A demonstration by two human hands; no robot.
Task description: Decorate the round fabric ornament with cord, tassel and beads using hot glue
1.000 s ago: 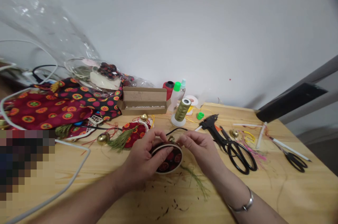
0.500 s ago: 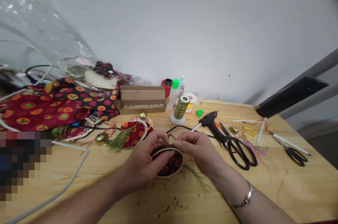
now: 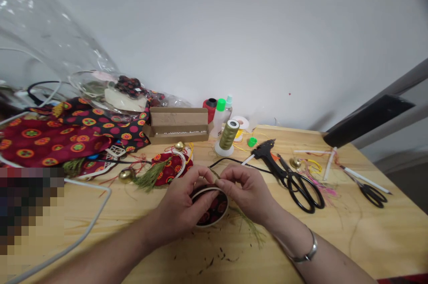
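In my left hand (image 3: 185, 201) is a round ornament (image 3: 217, 208) covered in dark patterned fabric with a pale rim. My thumb lies across its face and the fingers are behind it. My right hand (image 3: 245, 192) pinches at the ornament's upper edge, where a short olive cord (image 3: 216, 172) shows; whether the fingertips hold the cord or the edge is hard to tell. A green tassel (image 3: 252, 228) spreads over the table to the ornament's right. Just beyond my left hand lies a red patterned round ornament (image 3: 167, 168) with its own green tassel (image 3: 150, 179).
Right of my hands lie a black glue gun (image 3: 269, 157), large black scissors (image 3: 306, 192) and smaller scissors (image 3: 372, 195). An olive thread spool (image 3: 229, 134), a green-capped bottle (image 3: 220, 117) and an open cardboard box (image 3: 179, 132) stand behind. Patterned fabric (image 3: 50, 137) heaps up at left.
My right fingers have shifted slightly left along the ornament's upper edge. The whole view has moved a little; both hands keep their grip.
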